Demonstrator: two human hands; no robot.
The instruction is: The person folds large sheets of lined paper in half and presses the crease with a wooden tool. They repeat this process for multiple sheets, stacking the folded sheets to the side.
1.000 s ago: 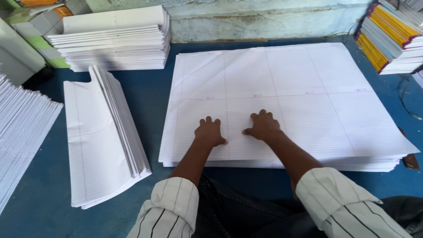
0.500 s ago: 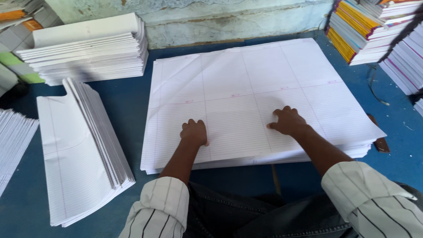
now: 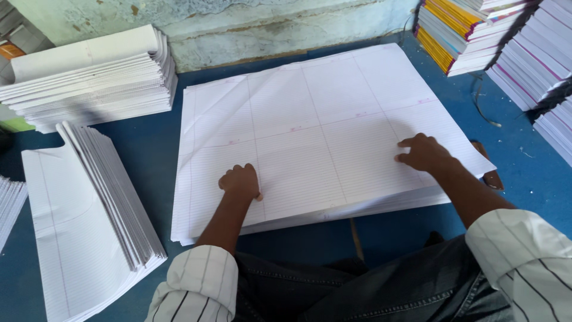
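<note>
The fingers of the left hand (image 3: 241, 182) are curled together into a loose fist, knuckles pressing down on the large white ruled paper sheet (image 3: 322, 137) near its front edge. The fingers of the right hand (image 3: 424, 153) are slightly spread and bent, their tips resting flat on the same sheet towards its right side; they clamp on nothing. The sheet tops a thick stack of large ruled sheets (image 3: 310, 217) that lies in the middle of the blue surface (image 3: 518, 173), directly ahead of the person, with faint fold lines crossing it.

Both forearms come out of white striped sleeves (image 3: 196, 289), above dark jeans. A small brown object (image 3: 490, 176) sits just beside the stack's right edge, partly hidden behind the right wrist. To the left lies a fanned pile of folded white ruled paper (image 3: 83, 220), and behind it a taller stack of folded white sheets (image 3: 89, 77) stands near the pale wall (image 3: 268, 30). At the right, piles of bound notebooks with yellow and pink edges (image 3: 506, 42) stand well apart from the hands. Nothing lies on the top sheet but the two hands.
</note>
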